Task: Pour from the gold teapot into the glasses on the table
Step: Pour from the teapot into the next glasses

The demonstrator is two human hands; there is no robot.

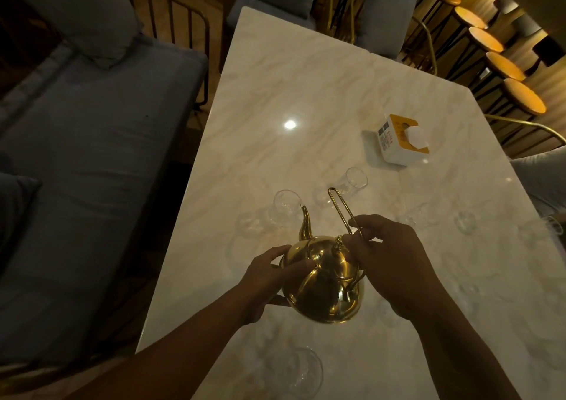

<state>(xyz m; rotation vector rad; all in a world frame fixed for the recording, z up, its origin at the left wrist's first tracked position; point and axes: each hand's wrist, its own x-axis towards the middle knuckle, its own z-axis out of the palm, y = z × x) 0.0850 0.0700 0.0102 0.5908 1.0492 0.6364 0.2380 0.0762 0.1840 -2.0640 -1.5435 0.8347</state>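
Observation:
The gold teapot is held above the near part of the marble table, tipped forward. Its spout tip sits at the rim of a clear glass. My left hand supports the pot's left side. My right hand grips the thin wire handle, whose loop sticks up past the fingers. Two more clear glasses stand just beyond the handle. Other glasses stand to the right, and one glass is close to me at the bottom.
A white and orange tissue box sits on the table's right side. A grey cushioned bench runs along the left. Chairs stand at the far end, and round wooden stools line the right.

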